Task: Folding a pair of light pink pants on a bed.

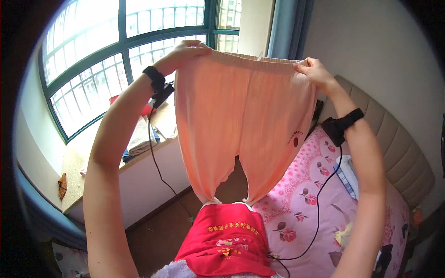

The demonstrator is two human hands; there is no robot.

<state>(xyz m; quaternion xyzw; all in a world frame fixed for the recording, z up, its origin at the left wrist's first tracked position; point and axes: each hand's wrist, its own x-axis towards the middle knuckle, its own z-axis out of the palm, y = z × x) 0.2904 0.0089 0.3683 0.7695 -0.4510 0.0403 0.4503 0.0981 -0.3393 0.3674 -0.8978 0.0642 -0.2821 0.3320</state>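
Left hand [193, 48] and right hand [313, 72] are raised well apart, each pinching one end of the waistband [250, 64] of peach trousers [213, 106], which I see hanging spread between and below them. Behind the left hand stands a window [121, 44] with bars outside; below the right hand lies a pink flowered bed [301, 245]; below both hands shows a red apron [222, 259].

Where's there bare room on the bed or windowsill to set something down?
Bed: the patch between the red apron and the black cable over it looks bare. Windowsill: the left end beside the brown object. Crowded: sill under the folded clothes; bed around the checked cloth.
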